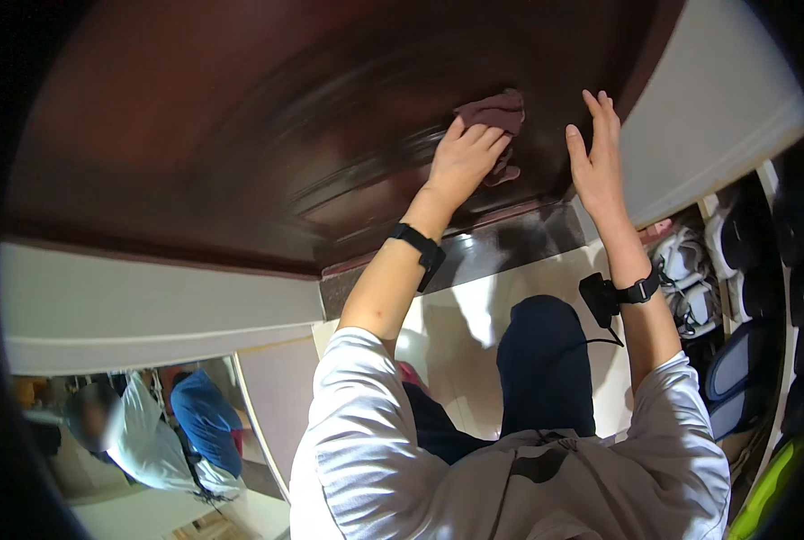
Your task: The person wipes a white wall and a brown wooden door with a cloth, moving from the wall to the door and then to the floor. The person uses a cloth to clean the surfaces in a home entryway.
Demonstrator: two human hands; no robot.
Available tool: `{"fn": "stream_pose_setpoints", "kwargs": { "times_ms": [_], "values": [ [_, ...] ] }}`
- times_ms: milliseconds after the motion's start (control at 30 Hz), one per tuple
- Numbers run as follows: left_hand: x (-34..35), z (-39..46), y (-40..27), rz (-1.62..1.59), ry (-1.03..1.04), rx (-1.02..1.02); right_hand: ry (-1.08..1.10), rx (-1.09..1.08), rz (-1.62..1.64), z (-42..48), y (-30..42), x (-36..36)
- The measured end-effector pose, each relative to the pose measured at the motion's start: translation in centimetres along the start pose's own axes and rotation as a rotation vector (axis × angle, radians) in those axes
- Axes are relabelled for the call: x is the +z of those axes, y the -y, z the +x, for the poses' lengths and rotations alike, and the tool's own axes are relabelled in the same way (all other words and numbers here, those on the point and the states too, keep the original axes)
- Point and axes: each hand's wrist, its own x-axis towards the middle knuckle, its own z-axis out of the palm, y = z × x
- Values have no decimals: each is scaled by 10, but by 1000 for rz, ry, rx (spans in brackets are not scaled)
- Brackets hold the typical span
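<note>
A dark red-brown panelled door (361,128) with a glossy face fills the upper part of the view. My left hand (466,162) presses a folded maroon cloth (493,111) against its lower panel, with the fingers spread over the cloth's near edge. A loose end of the cloth hangs below the fingers. Farther right, my right hand (597,162) is raised beside the door's right edge, thumb and fingers apart, holding nothing. Whether its fingertips touch the door or frame cannot be told.
A dark stone threshold (510,236) borders pale floor tiles (476,398). To the right, a shoe rack (773,290) holds several pairs, including white sneakers (692,290) and blue-grey slippers (732,364). At lower left, what looks like a mirror (260,418) shows a person in white.
</note>
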Motion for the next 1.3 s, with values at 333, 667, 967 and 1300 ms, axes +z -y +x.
{"fn": "stream_pose_setpoints", "kwargs": {
  "times_ms": [333,667,967,1300],
  "values": [
    [-52,-205,79,200,5,-584,237,-112,177,-45,100,128],
    [-100,-293,140,7,-273,-1258,151,-444,168,-62,185,194],
    [-110,-339,148,100,-448,-1401,120,-428,108,-66,193,245],
    [-42,-324,116,-120,-490,-1525,81,-431,175,-66,191,246]
  ]
}}
